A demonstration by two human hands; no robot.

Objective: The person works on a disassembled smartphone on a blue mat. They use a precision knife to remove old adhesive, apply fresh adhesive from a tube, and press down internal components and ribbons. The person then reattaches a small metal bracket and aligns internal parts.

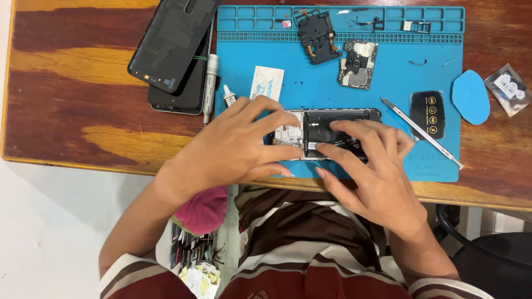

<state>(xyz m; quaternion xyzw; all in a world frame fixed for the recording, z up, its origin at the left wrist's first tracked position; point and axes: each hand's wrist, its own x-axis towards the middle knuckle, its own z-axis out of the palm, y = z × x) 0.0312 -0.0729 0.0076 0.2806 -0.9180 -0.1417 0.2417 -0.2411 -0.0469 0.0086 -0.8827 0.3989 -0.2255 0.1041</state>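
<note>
**Both hands flat on the opened phone**

Our left hand (238,147) lies spread over the left end of the opened phone (332,133), fingers only a little bent, pinching nothing. Our right hand (368,166) presses its fingertips (339,125) on the black battery (338,135) inside the frame; it also closes around nothing.

The phone lies at the 6 o'clock edge of the blue mat (388,77), just in front of us. We judge the disassembly is well advanced: the back cover (172,41) lies off at 10 o'clock on the wooden table (66,111), the circuit board (357,63) and a black bracket (316,27) rest on the mat toward 12 o'clock. The battery sits in the frame, so this part seems not finished. A metal tool (421,133) lies at 3 o'clock, untouched.
</note>
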